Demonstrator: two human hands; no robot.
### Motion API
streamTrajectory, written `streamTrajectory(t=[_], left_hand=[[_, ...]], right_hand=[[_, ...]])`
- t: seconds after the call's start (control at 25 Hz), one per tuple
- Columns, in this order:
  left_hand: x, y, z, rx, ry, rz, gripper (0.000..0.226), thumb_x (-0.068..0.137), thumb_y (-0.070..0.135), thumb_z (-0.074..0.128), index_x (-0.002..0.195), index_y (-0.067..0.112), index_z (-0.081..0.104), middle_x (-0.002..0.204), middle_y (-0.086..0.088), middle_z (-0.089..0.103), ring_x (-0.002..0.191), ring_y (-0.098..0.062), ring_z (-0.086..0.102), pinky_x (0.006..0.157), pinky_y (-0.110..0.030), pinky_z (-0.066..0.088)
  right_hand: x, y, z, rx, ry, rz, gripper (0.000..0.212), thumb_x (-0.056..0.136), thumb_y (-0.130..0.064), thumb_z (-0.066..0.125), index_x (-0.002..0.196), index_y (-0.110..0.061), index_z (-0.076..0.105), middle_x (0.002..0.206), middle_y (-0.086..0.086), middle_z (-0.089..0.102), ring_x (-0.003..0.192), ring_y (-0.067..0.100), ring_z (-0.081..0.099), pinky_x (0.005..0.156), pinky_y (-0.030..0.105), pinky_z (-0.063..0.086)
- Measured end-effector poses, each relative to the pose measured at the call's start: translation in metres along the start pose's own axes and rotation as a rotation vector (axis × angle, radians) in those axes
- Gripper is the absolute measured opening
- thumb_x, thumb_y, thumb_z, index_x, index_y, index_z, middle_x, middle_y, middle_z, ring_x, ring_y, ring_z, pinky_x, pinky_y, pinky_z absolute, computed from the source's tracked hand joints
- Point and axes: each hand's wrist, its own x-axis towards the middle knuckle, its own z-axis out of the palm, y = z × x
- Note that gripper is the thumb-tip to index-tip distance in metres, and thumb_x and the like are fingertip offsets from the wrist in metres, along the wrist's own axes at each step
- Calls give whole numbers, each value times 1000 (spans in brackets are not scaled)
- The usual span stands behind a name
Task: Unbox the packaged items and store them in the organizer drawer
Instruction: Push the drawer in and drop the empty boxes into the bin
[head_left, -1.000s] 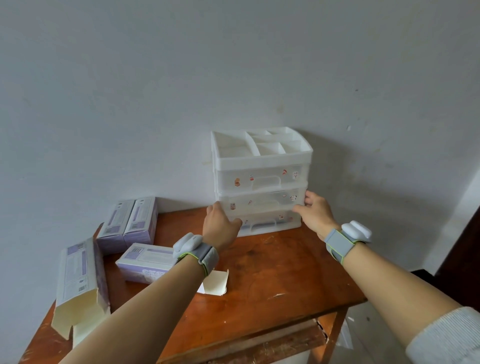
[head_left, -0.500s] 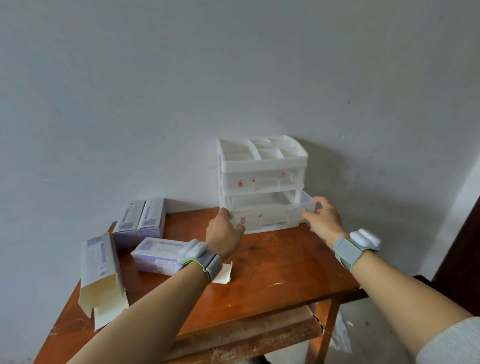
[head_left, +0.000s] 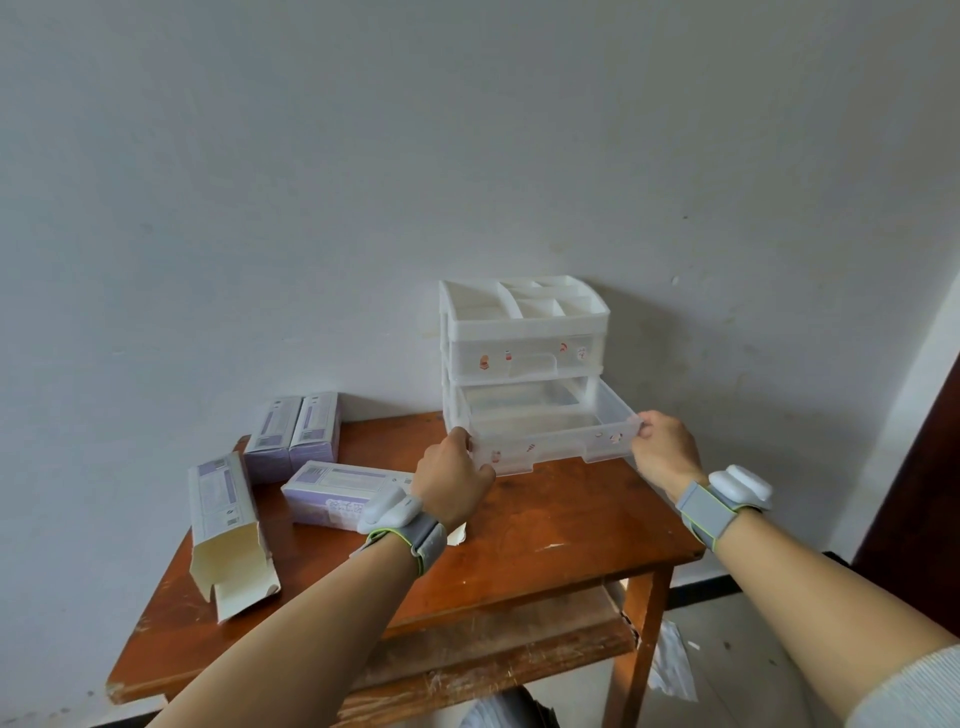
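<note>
Wooden table (head_left: 545, 551) held white organizer (head_left: 522, 332) against the wall; its middle drawer (head_left: 550, 431) was pulled further out than before; left hand (head_left: 452, 480) and right hand (head_left: 662, 449) clamped the drawer's front corners; purple boxes (head_left: 293, 428) lay left, unmoved.

Both bare forearms reach forward and up from the lower edge of the view, each wrist wrapped in a grey band carrying a white device. The left hand (head_left: 451, 482) is curled, back toward the camera, fingers pinched at the left front corner of the drawer (head_left: 550, 439). The right hand (head_left: 662, 451) mirrors it at the right front corner, thumb on top, with a pale sleeve at the elbow.
</note>
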Motion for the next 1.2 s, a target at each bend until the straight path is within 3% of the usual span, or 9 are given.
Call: streamTrajectory(t=[0.16, 0.28, 0.44, 0.68, 0.84, 0.92, 1.04, 1.2], left_hand=[[3, -6, -19, 23, 92, -25, 38, 80, 26, 60, 117, 17, 58, 110, -2, 66, 96, -24, 63, 80, -38, 54], [9, -13, -43, 67, 146, -60, 37, 81, 26, 58, 117, 18, 59, 112, -3, 66, 99, -26, 63, 83, -39, 54], [5, -35, -77, 162, 197, -123, 32, 84, 25, 57, 114, 16, 63, 117, -7, 63, 106, -29, 60, 87, -39, 51], [-18, -83, -116, 534, 171, -321, 33, 90, 33, 54, 120, 21, 60, 131, -6, 48, 126, -26, 42, 104, -40, 34], [-33, -101, -124, 597, 170, -436, 35, 89, 29, 57, 123, 19, 58, 136, -6, 42, 128, -28, 37, 104, -43, 31], [-42, -109, -130, 556, 129, -453, 39, 90, 27, 56, 128, 16, 54, 138, -10, 41, 128, -31, 37, 103, -44, 33], [-54, -126, -140, 498, 91, -464, 45, 92, 26, 53, 133, 11, 47, 138, -14, 39, 127, -35, 40, 101, -43, 39], [-62, -152, -149, 348, 118, -477, 44, 93, 32, 52, 134, 16, 50, 133, -16, 43, 116, -38, 53, 100, -38, 43]], right_hand=[[-9, -24, -16, -140, 144, -84, 45, 91, -9, 50, 135, -20, 52, 132, 7, 60, 117, 34, 56, 89, 40, 47], [-17, -54, -22, -142, 247, -208, 39, 89, -10, 51, 126, -21, 58, 127, 7, 61, 115, 32, 54, 86, 41, 48], [-36, -96, -8, -53, 206, -373, 22, 88, -16, 57, 107, -19, 68, 110, 3, 69, 102, 28, 62, 79, 35, 50], [-74, -152, 49, 85, -39, -565, 13, 84, -24, 66, 96, -22, 71, 83, -13, 66, 81, 12, 65, 73, 28, 52], [-99, -171, 84, 66, -206, -662, 9, 80, -30, 65, 83, -24, 71, 76, -13, 69, 72, 11, 65, 69, 28, 53], [-108, -174, 104, -9, -357, -706, 12, 77, -37, 65, 80, -26, 70, 82, -12, 69, 77, 12, 63, 70, 30, 52], [-114, -170, 131, -239, -552, -723, 27, 69, -48, 68, 91, -33, 64, 100, -9, 60, 91, 15, 57, 73, 31, 45], [-113, -170, 149, -304, -701, -682, 45, 66, -36, 76, 103, -34, 51, 111, -3, 60, 90, 20, 57, 75, 35, 51]])
